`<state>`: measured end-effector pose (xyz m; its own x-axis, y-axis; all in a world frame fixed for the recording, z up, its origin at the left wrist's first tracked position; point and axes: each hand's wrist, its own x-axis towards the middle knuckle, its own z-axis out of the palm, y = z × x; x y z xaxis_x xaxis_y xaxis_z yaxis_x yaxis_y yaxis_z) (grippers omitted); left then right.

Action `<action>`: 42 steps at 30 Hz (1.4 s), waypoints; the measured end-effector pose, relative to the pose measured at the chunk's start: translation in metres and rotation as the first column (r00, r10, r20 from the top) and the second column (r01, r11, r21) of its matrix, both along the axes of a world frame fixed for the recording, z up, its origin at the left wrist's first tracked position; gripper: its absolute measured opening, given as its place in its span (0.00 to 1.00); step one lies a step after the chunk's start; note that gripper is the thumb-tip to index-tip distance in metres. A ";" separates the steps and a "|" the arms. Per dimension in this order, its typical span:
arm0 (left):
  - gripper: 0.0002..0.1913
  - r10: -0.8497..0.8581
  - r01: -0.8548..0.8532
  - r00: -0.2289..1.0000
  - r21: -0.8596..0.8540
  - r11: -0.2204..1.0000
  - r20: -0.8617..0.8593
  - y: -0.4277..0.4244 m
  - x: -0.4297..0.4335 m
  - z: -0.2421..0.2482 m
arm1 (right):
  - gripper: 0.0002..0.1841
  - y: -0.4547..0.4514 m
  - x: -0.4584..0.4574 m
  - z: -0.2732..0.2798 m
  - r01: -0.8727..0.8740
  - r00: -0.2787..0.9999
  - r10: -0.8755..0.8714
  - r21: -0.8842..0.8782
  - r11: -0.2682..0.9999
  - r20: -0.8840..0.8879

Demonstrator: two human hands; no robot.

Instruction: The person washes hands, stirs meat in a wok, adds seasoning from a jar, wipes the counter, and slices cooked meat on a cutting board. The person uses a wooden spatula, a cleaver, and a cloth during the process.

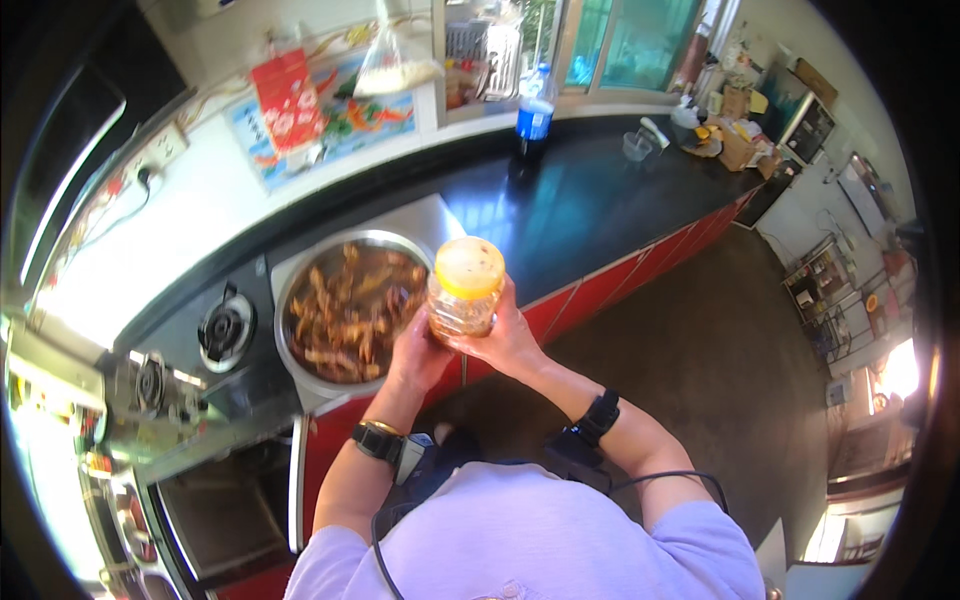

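Observation:
A clear plastic jar [459,311] with a yellow screw lid [469,267] is held between my two hands, in front of the counter's edge. Brown, grainy contents show through its wall. My left hand [420,351] grips the jar low on its left side. Around its right side and base wraps my right hand [508,334]. Just left of the jar sits a wide round metal basin [282,352], filled with brown pieces of food, perhaps meat, in dark liquid [352,315]. The jar and my left hand overlap the basin's right edge in this view.
A gas burner [225,330] lies left of the basin. On the black countertop [592,180] stand a blue-labelled plastic bottle [534,120] and a clear plastic cup [637,146]. A cardboard box [739,146] fills the far right end. A plastic bag [394,67] hangs on the wall. Red cabinets [592,294] run below.

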<state>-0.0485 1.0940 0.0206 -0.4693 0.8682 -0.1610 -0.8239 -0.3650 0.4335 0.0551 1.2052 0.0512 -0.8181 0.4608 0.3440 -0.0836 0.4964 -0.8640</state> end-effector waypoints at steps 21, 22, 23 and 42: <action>0.16 0.136 -0.101 0.987 -0.329 0.939 0.084 0.208 -0.140 -0.027 | 0.53 0.348 -0.249 -0.007 0.352 0.935 -0.353 -0.052 0.935 -0.028; 0.16 0.197 -0.157 0.975 -0.311 0.937 0.102 0.214 -0.144 -0.030 | 0.54 0.365 -0.270 -0.004 0.378 0.925 -0.380 -0.061 0.924 -0.014; 0.15 0.258 -0.211 0.959 -0.311 0.927 0.117 0.217 -0.147 -0.034 | 0.53 0.383 -0.293 0.000 0.387 0.922 -0.387 -0.051 0.921 0.005; 0.13 0.751 -0.599 0.654 -0.548 0.583 0.084 0.211 -0.103 -0.042 | 0.29 0.519 -0.475 -0.055 0.529 0.848 -0.530 -0.048 0.847 -0.015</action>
